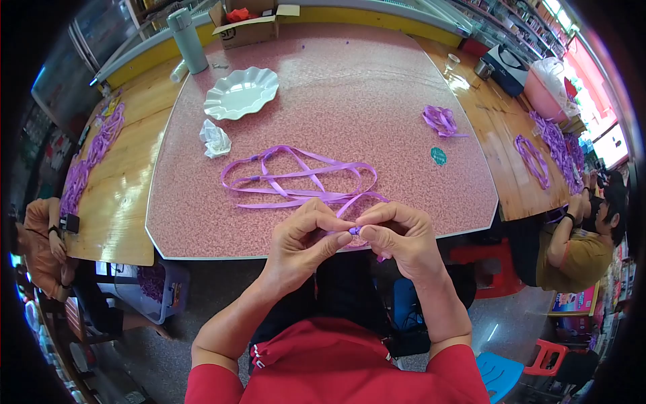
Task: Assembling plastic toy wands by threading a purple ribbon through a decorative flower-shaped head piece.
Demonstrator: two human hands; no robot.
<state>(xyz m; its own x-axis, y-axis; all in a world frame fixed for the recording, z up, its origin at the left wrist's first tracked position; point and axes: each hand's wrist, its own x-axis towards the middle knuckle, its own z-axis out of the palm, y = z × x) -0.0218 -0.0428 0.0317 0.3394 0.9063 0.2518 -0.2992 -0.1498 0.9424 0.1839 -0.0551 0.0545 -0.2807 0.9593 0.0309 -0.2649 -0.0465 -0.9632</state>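
At the near edge of the table, my left hand (pixel 306 237) and my right hand (pixel 402 237) meet, thumbs and forefingers pinched. Between their fingertips is a small dark-purple buckle (pixel 354 230) on a purple strap; the fingers cover part of it. Beyond my hands, purple lanyard straps (pixel 289 194) lie in loose, overlapping loops on the pink speckled tabletop (pixel 363 94). Small darker purple pieces sit on these loops at the left. One strap runs from the loops to my right fingers, and a short end hangs below them.
Further off are a white scalloped plate (pixel 242 94), crumpled white paper (pixel 215 139), a pale green bottle (pixel 188 42) and an open cardboard box (pixel 249 28). A bundled purple ribbon (pixel 441 121) and a green disc (pixel 438 156) lie right. People sit at both sides near more purple straps.
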